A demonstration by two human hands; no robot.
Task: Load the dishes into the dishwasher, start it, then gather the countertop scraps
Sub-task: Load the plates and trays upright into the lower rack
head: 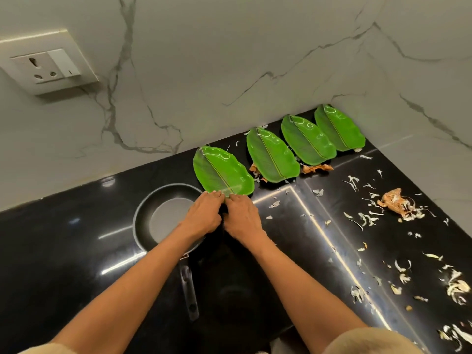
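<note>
Several green leaf-shaped plates lie in a row along the back of the black countertop point(63, 238). The nearest leaf plate point(221, 171) has both my hands at its near edge. My left hand point(204, 213) and my right hand point(241, 215) sit side by side, fingertips curled onto the plate's rim. A dark frying pan point(158, 215) rests just left of my hands, its handle point(189, 292) pointing toward me. Onion and garlic peel scraps point(398, 204) are scattered over the right side of the counter.
Three more leaf plates point(272, 155) point(306, 140) point(338, 129) lean toward the corner of the marble wall. Brown peels point(316, 168) lie between them. A wall socket point(48, 65) sits at upper left. The counter edge runs near my arms.
</note>
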